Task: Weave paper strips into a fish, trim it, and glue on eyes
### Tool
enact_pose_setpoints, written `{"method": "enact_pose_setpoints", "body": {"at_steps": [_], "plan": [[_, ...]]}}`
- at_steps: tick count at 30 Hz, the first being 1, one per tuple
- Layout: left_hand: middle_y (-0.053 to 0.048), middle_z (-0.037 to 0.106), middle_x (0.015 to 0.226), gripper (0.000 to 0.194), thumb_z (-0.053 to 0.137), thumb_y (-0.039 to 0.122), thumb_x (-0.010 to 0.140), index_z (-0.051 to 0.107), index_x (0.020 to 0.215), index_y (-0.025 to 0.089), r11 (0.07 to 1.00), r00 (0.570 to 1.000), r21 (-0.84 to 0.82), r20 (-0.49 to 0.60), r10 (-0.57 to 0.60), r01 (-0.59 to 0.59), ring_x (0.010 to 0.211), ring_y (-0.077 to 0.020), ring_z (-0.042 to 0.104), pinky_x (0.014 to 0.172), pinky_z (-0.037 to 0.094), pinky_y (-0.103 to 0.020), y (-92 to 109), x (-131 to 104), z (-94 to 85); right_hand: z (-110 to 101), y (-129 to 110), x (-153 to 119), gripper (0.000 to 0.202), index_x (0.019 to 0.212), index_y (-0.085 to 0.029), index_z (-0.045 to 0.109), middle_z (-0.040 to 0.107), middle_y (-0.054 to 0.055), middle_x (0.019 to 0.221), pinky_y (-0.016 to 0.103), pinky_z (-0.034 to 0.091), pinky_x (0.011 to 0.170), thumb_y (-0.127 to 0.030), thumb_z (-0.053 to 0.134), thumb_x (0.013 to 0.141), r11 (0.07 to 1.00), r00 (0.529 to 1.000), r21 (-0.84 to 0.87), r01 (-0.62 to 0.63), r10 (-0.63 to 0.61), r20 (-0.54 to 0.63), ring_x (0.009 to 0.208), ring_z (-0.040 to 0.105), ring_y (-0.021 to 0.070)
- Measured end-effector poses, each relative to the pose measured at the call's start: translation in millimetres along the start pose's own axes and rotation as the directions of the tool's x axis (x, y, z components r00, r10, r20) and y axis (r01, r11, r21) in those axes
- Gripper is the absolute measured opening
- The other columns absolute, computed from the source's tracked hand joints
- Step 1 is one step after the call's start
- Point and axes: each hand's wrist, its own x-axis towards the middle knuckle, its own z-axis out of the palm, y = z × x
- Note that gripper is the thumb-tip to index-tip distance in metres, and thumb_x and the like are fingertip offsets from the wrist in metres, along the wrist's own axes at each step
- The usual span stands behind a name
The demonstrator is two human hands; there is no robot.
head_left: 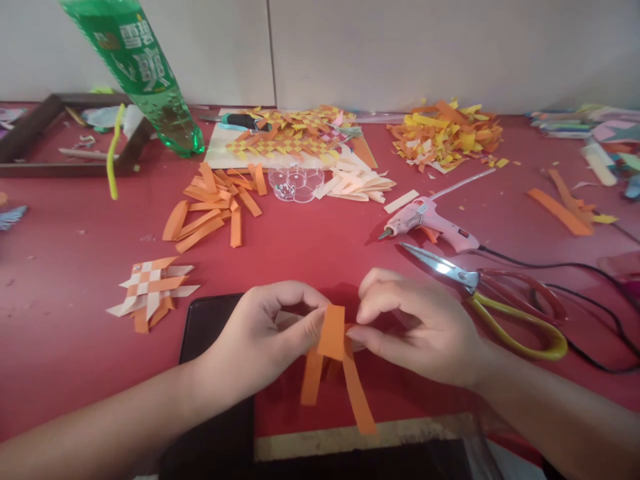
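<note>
Low centre of the red table (300,257): folded orange paper strips (333,360), pinched from both sides. Left hand (273,330) curled nearly closed, thumb and fingers clamped on the strips from 9 o'clock. Right hand (417,330) same deal from 3 o'clock, fingertips squeezed on the fold, other fingers loosely curled. Strip ends dangling toward 6 o'clock, over the table edge.

Yellow-handled scissors (493,300) just at 3 o'clock of the right hand, blades shut as far as visible. Pink glue gun (430,223) at 1 o'clock, near the scissors. Loose pile of orange strips (213,207) at 11 o'clock, well apart. Small woven orange-and-white piece (150,290) at 9 o'clock. Dark tablet (210,327) partly under the left wrist. Green bottle (143,70) way up at 11 o'clock, tilted.
</note>
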Motion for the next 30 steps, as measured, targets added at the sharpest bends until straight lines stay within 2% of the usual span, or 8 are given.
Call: {"method": "enact_pose_setpoints", "body": {"at_steps": [10,13,17,21,22,25,27,30], "plan": [[0.001,0.076,0.083,0.006,0.074,0.021,0.081,0.075,0.086,0.022,0.991,0.992,0.036,0.012,0.129,-0.129,0.077,-0.0114,0.071,0.073,0.057,-0.019,1.2,-1.3,2.5,2.9,2.9,-4.0,0.011,0.082,-0.021,0.059,0.059,-0.004,0.072,0.017,0.043,0.061,-0.019,0.069,0.083,0.999,0.986,0.033,0.009,-0.014,0.166,0.066,0.054,0.0062],[0.0,0.077,0.082,0.013,0.069,0.033,0.086,0.078,0.083,0.024,0.993,0.99,0.033,-0.079,0.117,-0.115,0.075,-0.0113,0.071,0.07,0.056,-0.017,3.9,-4.6,-0.2,2.5,2.1,-3.8,0.011,0.079,-0.021,0.057,0.061,-0.003,0.073,0.019,0.043,0.062,-0.021,0.067,0.085,0.998,0.977,0.038,-0.042,0.033,0.209,0.067,0.054,0.0071],[0.001,0.075,0.077,0.028,0.061,0.044,0.09,0.076,0.077,0.023,0.968,0.967,-0.185,-0.224,0.124,-0.167,0.072,-0.0114,0.069,0.069,0.057,-0.019,4.2,0.2,-1.2,1.2,1.9,-3.1,0.012,0.078,-0.02,0.057,0.059,-0.003,0.068,0.019,0.042,0.059,-0.021,0.067,0.084,0.998,0.97,0.025,-0.06,0.052,0.239,0.066,0.054,0.0081],[0.002,0.072,0.082,0.014,0.062,0.032,0.09,0.07,0.085,0.022,0.912,0.917,-0.327,-0.382,0.114,-0.25,0.079,-0.0118,0.068,0.076,0.057,-0.024,1.5,8.9,-1.2,2.0,3.2,-3.7,0.011,0.08,-0.02,0.057,0.059,-0.002,0.073,0.02,0.044,0.059,-0.02,0.067,0.084,0.985,0.975,0.087,-0.151,0.134,0.175,0.066,0.055,0.0081],[0.001,0.072,0.091,0.006,0.065,0.024,0.088,0.069,0.092,0.023,0.915,0.915,-0.313,-0.385,0.122,-0.254,0.087,-0.0127,0.068,0.082,0.055,-0.025,0.2,9.9,-1.6,2.7,3.2,-3.8,0.012,0.081,-0.02,0.056,0.058,-0.001,0.074,0.021,0.044,0.057,-0.021,0.067,0.085,0.97,0.976,0.144,-0.194,0.175,0.133,0.063,0.055,0.0079],[-0.003,0.066,0.122,0.045,0.07,0.008,0.075,0.059,0.116,0.024,0.949,0.951,-0.237,-0.277,0.139,-0.208,0.117,-0.0183,0.059,0.102,0.046,-0.032,-4.0,9.4,-2.9,5.7,1.7,-2.7,0.01,0.085,-0.022,0.052,0.05,-0.004,0.073,0.02,0.038,0.043,-0.022,0.06,0.09,0.842,0.96,0.471,-0.263,0.275,0.045,0.046,0.041,0.0035],[-0.007,0.058,0.134,0.054,0.073,0.012,0.074,0.052,0.123,0.023,0.966,0.968,-0.179,-0.201,0.151,-0.188,0.131,-0.0218,0.049,0.112,0.036,-0.038,-5.9,7.9,-2.9,6.6,0.1,-1.1,0.009,0.087,-0.024,0.05,0.045,-0.007,0.07,0.019,0.031,0.037,-0.021,0.055,0.093,0.724,0.96,0.648,-0.235,0.277,0.039,0.039,0.027,0.0016],[-0.011,0.053,0.138,0.06,0.076,0.021,0.077,0.043,0.127,0.024,0.977,0.982,-0.158,-0.147,0.118,-0.141,0.131,-0.0244,0.049,0.114,0.032,-0.045,-5.5,6.8,-1.6,4.4,-0.5,0.0,0.009,0.086,-0.027,0.052,0.046,-0.007,0.066,0.021,0.034,0.038,-0.023,0.057,0.093,0.773,0.968,0.615,-0.159,0.245,-0.058,0.039,0.031,0.0039]]}}
